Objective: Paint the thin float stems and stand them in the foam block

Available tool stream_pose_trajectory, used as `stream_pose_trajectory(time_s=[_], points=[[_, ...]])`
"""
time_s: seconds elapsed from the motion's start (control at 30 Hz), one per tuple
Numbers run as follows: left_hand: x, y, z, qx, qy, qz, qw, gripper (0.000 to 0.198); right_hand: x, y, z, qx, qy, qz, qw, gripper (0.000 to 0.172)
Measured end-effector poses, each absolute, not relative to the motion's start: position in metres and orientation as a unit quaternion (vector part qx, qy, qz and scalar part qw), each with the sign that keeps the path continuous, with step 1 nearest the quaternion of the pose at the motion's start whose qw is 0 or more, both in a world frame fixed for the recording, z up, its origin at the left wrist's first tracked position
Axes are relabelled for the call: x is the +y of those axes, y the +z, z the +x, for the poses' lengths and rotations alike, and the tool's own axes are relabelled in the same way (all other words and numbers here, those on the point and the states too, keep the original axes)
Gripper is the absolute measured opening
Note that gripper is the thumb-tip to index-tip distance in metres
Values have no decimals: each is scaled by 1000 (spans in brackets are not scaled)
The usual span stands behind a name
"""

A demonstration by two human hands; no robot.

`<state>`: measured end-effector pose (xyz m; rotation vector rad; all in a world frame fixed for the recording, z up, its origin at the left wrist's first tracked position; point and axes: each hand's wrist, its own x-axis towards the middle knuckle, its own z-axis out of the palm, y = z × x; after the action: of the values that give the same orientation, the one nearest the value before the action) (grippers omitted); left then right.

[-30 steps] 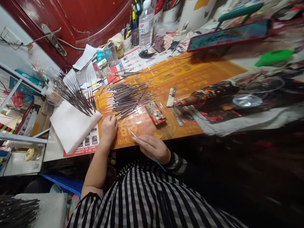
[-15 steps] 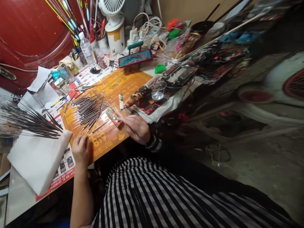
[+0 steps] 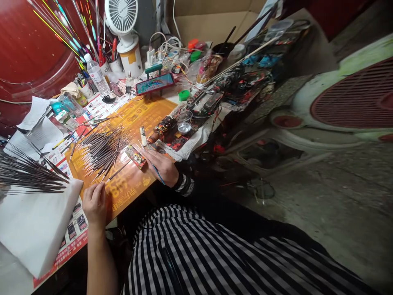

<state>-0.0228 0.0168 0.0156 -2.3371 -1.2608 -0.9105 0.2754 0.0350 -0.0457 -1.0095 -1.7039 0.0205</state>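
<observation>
At the near edge of the orange-papered counter (image 3: 130, 186), the left hand (image 3: 94, 203) rests curled; its grip cannot be told. Beyond it, the right hand (image 3: 162, 164) pinches a slim blue-handled brush (image 3: 158, 173) beside a small paint-smeared rectangular block (image 3: 135, 156). Brush loading appears in hand; the next stroke calls for one rod from the pile of thin dark rods (image 3: 102, 148).

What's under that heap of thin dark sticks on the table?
An orange printed sheet lies under the dark sticks, showing between them. The tabletop beneath is covered and unseen. The right hand, holding a blue brush, rests beside them.
</observation>
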Motion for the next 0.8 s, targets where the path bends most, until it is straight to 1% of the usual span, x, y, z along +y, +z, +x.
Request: stream_pose_trajectory(time_s=[0.13, 0.27, 0.43, 0.53, 0.67, 0.8], points=[[16, 15, -22, -440, -318, -825, 158, 18, 37, -48, 274, -717, 0, -420, 556, 57], [15, 13, -24, -443, -321, -824, 145, 19, 37, -46, 273, -715, 3, -431, 551, 54], [16, 8, -23, -452, -317, -825, 126, 18, 30, -44, 283, -709, -14, -412, 572, 51], [17, 5, -21, -450, -326, -823, 119, 17, 25, -51, 298, -723, -44, -375, 578, 49], [18, 3, -19, -454, -334, -819, 112, 17, 24, -64, 312, -734, -62, -384, 557, 41], [18, 4, -17, -453, -341, -817, 107, 16, 27, -68, 312, -737, -74, -366, 563, 43]])
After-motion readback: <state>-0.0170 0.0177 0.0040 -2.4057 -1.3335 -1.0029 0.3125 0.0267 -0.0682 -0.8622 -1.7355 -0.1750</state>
